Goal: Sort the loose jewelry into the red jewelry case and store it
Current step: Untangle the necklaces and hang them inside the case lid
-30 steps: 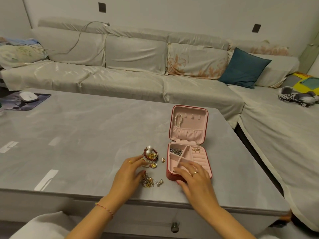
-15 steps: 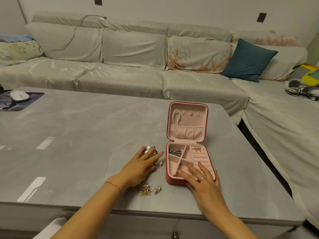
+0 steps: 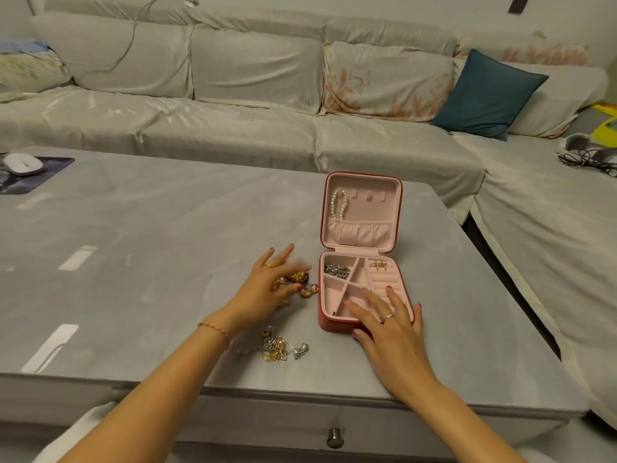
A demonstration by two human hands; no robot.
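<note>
The grey table [image 3: 133,228] carries everything I am working with, and on its right half the red jewelry case [image 3: 362,262] lies open, lid propped up behind the tray. A pearl bracelet [image 3: 339,206] hangs on a hook inside the lid. In the tray, a heap of silver chain [image 3: 336,270] fills the far-left compartment and a small gold piece [image 3: 379,265] sits at the top of the ring rolls on the right; the other compartments look bare.

My right hand [image 3: 389,324] lies flat across the near-right corner of the tray, fingers straight and spread, steadying the case and gripping nothing. My left hand [image 3: 267,289] is just left of the case, over the far cluster of loose jewelry [image 3: 302,284], fingers fanned out and blurred. It seems to be touching or sifting the gold and dark beaded pieces, but I cannot tell whether it has pinched one. A second tangle of chains [image 3: 278,347], gold and silver with a small clasp, lies nearer to me, beside my left forearm, untouched.

So I judge the sorting is under way, with most pieces not yet in the case. Next I need to single out one item from the far cluster, get a fine pinch on it, and carry it over the tray wall into a free compartment. The near tangle will need teasing apart before it goes in.
</note>
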